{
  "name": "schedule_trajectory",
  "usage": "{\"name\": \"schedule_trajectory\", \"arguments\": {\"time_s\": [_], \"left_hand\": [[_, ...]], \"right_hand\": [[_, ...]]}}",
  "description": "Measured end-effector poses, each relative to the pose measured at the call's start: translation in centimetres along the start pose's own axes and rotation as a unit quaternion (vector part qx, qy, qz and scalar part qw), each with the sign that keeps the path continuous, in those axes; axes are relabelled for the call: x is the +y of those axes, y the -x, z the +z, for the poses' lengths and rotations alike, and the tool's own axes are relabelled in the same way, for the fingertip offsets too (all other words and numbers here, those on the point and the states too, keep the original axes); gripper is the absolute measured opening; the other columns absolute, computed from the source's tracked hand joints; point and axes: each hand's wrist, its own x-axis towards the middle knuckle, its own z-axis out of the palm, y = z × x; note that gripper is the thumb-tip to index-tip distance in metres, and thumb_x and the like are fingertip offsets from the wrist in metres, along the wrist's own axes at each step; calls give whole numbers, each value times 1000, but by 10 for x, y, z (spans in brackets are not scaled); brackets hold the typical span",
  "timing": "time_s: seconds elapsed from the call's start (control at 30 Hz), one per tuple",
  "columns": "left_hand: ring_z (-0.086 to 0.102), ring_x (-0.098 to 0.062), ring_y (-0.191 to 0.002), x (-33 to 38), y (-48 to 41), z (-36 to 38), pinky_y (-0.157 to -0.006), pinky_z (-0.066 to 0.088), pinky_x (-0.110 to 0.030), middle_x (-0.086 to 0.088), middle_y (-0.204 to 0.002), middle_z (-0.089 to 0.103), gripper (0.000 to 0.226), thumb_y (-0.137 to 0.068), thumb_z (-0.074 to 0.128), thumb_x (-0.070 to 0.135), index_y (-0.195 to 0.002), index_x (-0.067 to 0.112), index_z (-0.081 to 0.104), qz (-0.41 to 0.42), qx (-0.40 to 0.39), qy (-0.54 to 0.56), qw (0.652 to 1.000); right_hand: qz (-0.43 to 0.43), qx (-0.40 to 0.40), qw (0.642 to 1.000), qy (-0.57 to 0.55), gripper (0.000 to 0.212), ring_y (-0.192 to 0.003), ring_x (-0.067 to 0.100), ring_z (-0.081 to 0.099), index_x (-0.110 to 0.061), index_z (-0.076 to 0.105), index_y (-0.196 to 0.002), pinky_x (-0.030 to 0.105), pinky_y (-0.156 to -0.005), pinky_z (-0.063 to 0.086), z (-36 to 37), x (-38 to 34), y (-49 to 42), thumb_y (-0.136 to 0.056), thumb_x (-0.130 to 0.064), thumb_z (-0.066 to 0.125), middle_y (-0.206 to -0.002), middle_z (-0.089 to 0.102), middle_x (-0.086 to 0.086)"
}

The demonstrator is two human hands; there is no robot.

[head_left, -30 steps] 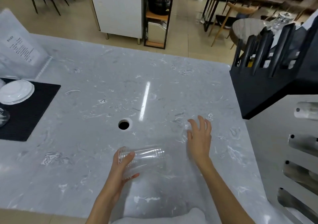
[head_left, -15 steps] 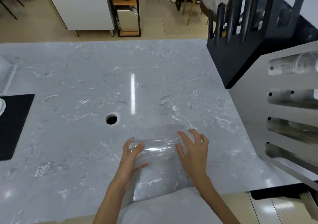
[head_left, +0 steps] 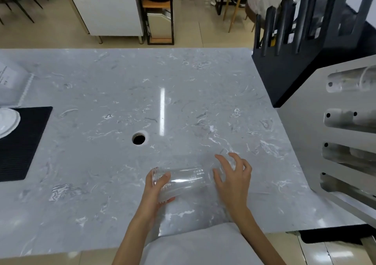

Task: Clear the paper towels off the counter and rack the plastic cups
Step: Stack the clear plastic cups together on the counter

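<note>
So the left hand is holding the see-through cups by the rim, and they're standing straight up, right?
Not quite. The left hand does hold the see-through cups by the rim, but they lie on their side, pointing across to the right, not standing up. The head view shows it.

Person seen from above: L hand [head_left: 156,189] & R hand [head_left: 234,181] both bare. L forearm [head_left: 132,236] & R forearm [head_left: 258,236] bare right to btm edge of frame. Top [head_left: 203,246] btwn them is pale grey-white, plain smooth fabric w/ soft folds, rounded outline at btm centre.
</note>
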Motion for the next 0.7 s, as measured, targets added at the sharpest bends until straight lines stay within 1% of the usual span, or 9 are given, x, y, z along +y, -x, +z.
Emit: {"name": "schedule_trajectory", "arguments": {"time_s": [0.03, 0.1, 0.27, 0.37, 0.5, 0.6, 0.63, 0.7], "left_hand": [[71, -21, -112, 0, 0, -1, -91, 60, -51, -1, -127, 69, 65, -81, 78, 44, -138, 31, 51, 0, 3, 2, 1000], [69, -24, -115, -1, 0, -3, -94, 58, -54, -4, -132, 66, 70, -78, 77, 46, -140, 31, 49, -1, 8, 5, 1000], [68, -25, -116, -5, -1, -6, -95, 57, -56, -5, -132, 63, 72, -77, 78, 48, -141, 33, 48, -1, 16, 14, 1000], [67, -26, -117, -7, -3, -7, -95, 56, -59, -7, -131, 64, 76, -72, 81, 49, -139, 33, 49, -7, 23, 21, 999], [66, -24, -117, -10, -5, -8, -93, 57, -57, -4, -130, 64, 72, -73, 81, 49, -137, 35, 51, -12, 23, 23, 999], [66, -24, -117, -8, -7, -8, -94, 57, -57, -3, -131, 64, 71, -75, 79, 47, -139, 35, 49, -13, 22, 22, 999], [66, -24, -117, -7, -7, -8, -94, 57, -57, -3, -131, 64, 71, -77, 78, 47, -140, 34, 48, -12, 22, 21, 999], [67, -23, -115, -3, -8, -7, -93, 58, -54, -2, -130, 64, 69, -80, 78, 46, -140, 33, 48, -6, 22, 19, 1000]], "right_hand": [[-1, -1, 1000, 2, 45, -117, 33, 45, -37, 67, -121, 47, -84, 52, 0, 0, 0, -80, -26, 81, -136, 55, 1], [-2, -1, 1000, 0, 45, -117, 33, 44, -38, 66, -121, 47, -84, 52, 1, 0, 0, -80, -27, 80, -137, 54, 0], [-12, 10, 1000, -3, 44, -117, 32, 44, -37, 66, -121, 46, -85, 51, 4, 2, -3, -80, -27, 80, -136, 54, 0], [-17, 15, 1000, 4, 43, -117, 33, 45, -35, 68, -120, 47, -85, 51, 5, 1, -5, -80, -26, 81, -136, 54, 1], [-13, 14, 1000, -3, 42, -117, 33, 44, -34, 68, -122, 47, -86, 51, 4, 0, -6, -82, -28, 80, -136, 53, 1], [-20, -4, 1000, -23, 42, -119, 32, 41, -33, 68, -123, 42, -92, 46, -2, 4, -7, -83, -31, 80, -137, 53, 2], [-11, -9, 999, -37, 42, -121, 32, 40, -33, 67, -125, 40, -95, 43, -6, 6, -10, -84, -33, 79, -138, 51, 3], [58, -7, 993, -99, 43, -126, 30, 37, -34, 64, -128, 39, -102, 39, -15, 15, -18, -86, -37, 74, -140, 46, 3]]}}
